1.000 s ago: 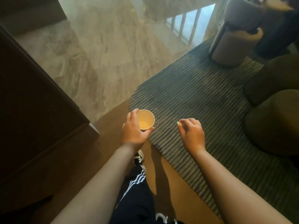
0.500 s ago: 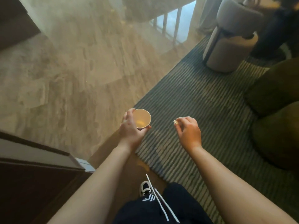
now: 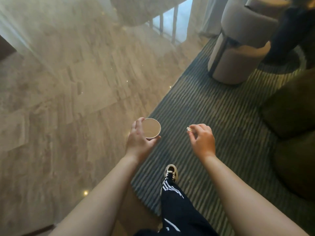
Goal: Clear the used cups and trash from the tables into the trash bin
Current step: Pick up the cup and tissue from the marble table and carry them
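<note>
Gone from view is the dark cabinet that filled the lower left corner a moment ago; polished stone floor (image 3: 68, 99) now covers that whole side, and one foot has stepped forward onto the striped rug (image 3: 213, 116). Both arms reach out in front, well apart from each other.

One paper cup (image 3: 151, 128) sits upright in the left hand (image 3: 139, 140), whose fingers wrap its far side and thumb presses its near side. A little pale liquid shows at the bottom, though it is hard to tell how much. The cup hangs above the edge where rug meets floor.

One small pale scrap (image 3: 188, 129) is pinched between thumb and fingertips of the right hand (image 3: 202, 141), held over the rug; what it is cannot be made out.

One shoe (image 3: 171, 172) with dark stripes shows below, on the rug, with one dark trouser leg (image 3: 177, 206) marked by three white stripes. At the upper right stands one round pale chair (image 3: 238, 53), and two dark green cushioned seats (image 3: 293, 106) line the right edge. No trash bin appears in this view.
</note>
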Action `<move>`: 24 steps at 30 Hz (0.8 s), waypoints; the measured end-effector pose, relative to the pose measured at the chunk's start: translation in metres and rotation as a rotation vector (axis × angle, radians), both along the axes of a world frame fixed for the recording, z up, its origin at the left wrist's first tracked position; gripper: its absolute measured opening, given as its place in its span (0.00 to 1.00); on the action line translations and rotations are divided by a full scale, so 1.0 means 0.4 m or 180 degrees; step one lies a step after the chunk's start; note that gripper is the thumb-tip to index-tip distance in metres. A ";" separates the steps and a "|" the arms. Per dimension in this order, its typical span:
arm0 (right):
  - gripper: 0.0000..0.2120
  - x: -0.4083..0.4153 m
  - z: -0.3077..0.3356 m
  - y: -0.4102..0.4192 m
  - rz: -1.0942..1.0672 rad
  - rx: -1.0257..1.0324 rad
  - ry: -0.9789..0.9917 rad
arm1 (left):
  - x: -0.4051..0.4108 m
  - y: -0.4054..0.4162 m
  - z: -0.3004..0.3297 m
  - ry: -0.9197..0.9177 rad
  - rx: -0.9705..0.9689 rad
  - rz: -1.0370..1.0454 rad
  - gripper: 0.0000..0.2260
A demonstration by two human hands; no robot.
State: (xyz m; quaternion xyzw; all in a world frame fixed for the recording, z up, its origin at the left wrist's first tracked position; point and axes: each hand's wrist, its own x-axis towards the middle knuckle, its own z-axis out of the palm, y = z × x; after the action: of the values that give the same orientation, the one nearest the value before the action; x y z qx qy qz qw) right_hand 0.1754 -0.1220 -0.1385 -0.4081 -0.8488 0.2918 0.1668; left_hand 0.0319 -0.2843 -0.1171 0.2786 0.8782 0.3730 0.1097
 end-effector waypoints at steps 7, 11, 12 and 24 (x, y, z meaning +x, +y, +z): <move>0.08 -0.266 0.064 0.319 -0.0082 0.0071 0.0010 | -0.255 0.331 0.055 -0.0067 0.0028 -0.0132 0.36; 0.08 -0.392 0.084 0.450 -0.0141 0.0115 0.0060 | -0.399 0.469 0.063 -0.0035 0.0068 -0.0115 0.35; 0.09 -0.424 0.083 0.484 -0.0153 0.0120 0.0055 | -0.438 0.501 0.060 -0.0028 0.0070 -0.0091 0.35; 0.09 -0.998 0.030 1.005 -0.0398 0.0243 -0.0069 | -1.116 1.008 -0.022 0.0070 0.0052 -0.0322 0.35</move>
State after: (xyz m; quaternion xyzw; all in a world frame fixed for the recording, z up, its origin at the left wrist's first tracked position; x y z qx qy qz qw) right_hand -0.2239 0.2801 -0.1265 -0.4568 -0.8339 0.2437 0.1909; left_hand -0.4144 0.1187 -0.1257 0.3275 0.8611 0.3711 0.1165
